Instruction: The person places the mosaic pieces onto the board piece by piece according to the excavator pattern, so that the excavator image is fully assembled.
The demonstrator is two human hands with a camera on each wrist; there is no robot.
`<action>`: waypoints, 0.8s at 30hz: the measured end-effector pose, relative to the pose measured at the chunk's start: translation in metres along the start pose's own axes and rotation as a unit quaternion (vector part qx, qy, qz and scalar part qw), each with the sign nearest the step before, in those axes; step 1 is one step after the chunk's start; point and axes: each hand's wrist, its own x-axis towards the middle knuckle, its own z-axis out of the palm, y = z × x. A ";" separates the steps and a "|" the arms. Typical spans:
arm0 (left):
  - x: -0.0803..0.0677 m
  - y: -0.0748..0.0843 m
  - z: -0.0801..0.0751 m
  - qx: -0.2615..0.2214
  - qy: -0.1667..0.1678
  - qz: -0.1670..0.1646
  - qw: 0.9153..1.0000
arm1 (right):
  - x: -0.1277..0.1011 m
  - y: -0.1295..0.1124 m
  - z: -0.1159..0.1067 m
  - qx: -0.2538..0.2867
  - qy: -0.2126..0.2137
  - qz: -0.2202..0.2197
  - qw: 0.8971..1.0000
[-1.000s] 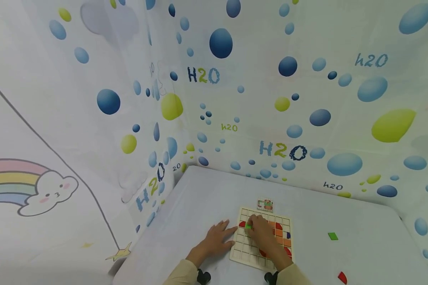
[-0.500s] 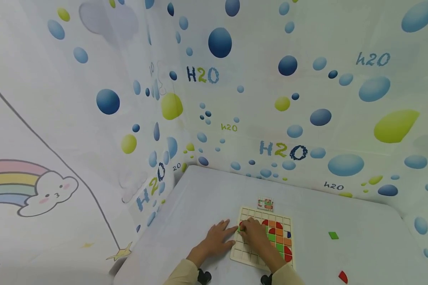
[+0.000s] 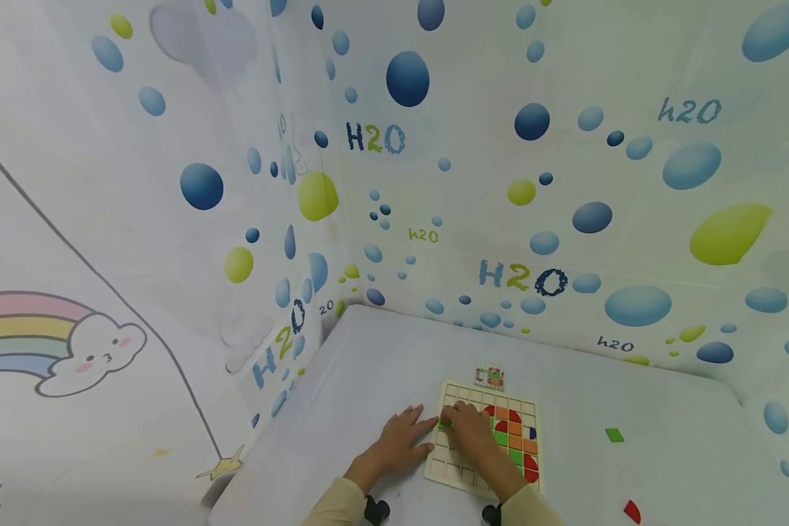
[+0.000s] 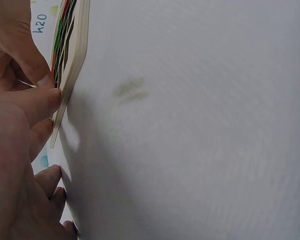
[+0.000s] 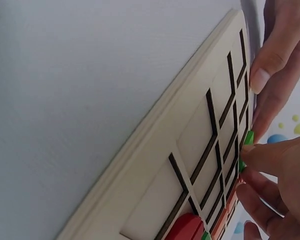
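Note:
The pale wooden grid board lies on the table with red, orange and green pieces in its right part and a blue one near the right edge. My right hand reaches across it and pinches a small green piece at a cell by the left edge. Fingers hide most of that piece's shape. My left hand lies with spread fingers beside the board, thumb and index tips at its left edge. In the right wrist view a rounded red piece sits in the grid near several bare cells.
A small picture card lies just beyond the board's far edge. To the right on the white table are a loose green diamond-shaped piece and a red quarter-round piece. Patterned cloth walls stand behind the table.
My right hand has carried the green piece leftward across the board to the left edge, uncovering green and red pieces in the middle. My left hand has stayed in place.

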 end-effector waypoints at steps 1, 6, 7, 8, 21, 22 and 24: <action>0.000 0.000 0.000 0.000 0.000 -0.001 1.000 | 0.000 -0.001 -0.001 -0.003 -0.002 0.001 1.000; 0.000 0.003 -0.002 0.002 -0.002 -0.011 1.000 | 0.001 -0.003 -0.003 -0.014 -0.013 0.005 1.000; 0.000 0.003 -0.002 0.002 -0.003 -0.012 1.000 | 0.001 -0.003 -0.004 -0.013 -0.014 0.005 1.000; -0.001 0.004 -0.003 0.002 -0.004 -0.014 1.000 | 0.001 -0.002 -0.004 -0.013 -0.012 0.004 1.000; -0.001 0.007 -0.003 -0.010 -0.011 -0.024 1.000 | -0.008 0.070 -0.058 0.076 0.007 0.111 0.991; -0.001 0.007 -0.002 -0.014 -0.007 -0.021 1.000 | -0.011 0.082 -0.062 0.074 0.016 0.126 0.989; -0.002 0.006 -0.002 -0.017 -0.001 -0.014 1.000 | -0.017 0.105 -0.071 0.066 0.025 0.157 0.985</action>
